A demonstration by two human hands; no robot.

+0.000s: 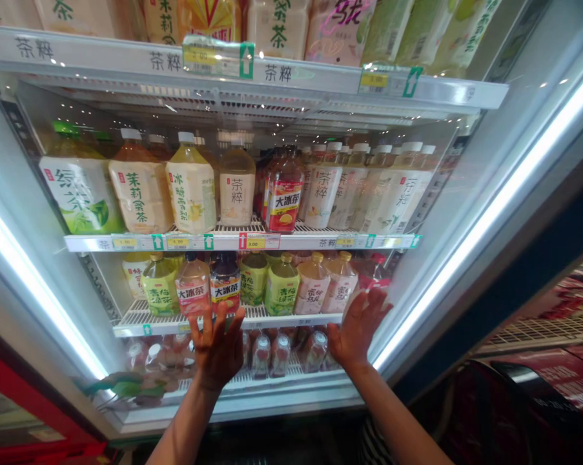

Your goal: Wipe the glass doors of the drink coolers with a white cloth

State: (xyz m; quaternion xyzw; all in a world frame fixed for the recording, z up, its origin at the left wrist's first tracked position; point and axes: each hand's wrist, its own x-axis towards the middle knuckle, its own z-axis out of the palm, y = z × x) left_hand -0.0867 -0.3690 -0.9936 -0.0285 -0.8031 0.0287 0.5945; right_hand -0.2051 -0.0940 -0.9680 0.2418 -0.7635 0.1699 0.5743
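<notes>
hands before a lit drinks cooler, with the dark bottle [225,278] taken as landmark. the governing relation is one of depth: the dark bottle stands on the lower shelf [126,330], beyond the raised fingertips of the left hand [217,345], its long axis upright, cap uppermost, roughly in line with those fingers. the left hand is the nearer of the two; it shows just below and in front of the dark bottle, fingers spread and pointing up, with nothing in its grasp. the right hand [357,329] is well to the right of the dark bottle and a little below it, likewise spread wide and without a hold on anything. whether either of the hands touches a surface cannot be told from this single view.

around the dark bottle: a pink bottle [192,281] stands just beside it on the left, also upright and also behind the left fingertips; a green bottle [282,287] stands to its right, past another of like colour. farther right on the same shelf, beyond two pale pink bottles [313,284], a red-capped bottle [377,270] stands partly hidden behind the fingers of the right hand. above and to the right of the dark bottle, one shelf higher, is a red-labelled bottle [284,201].
</notes>
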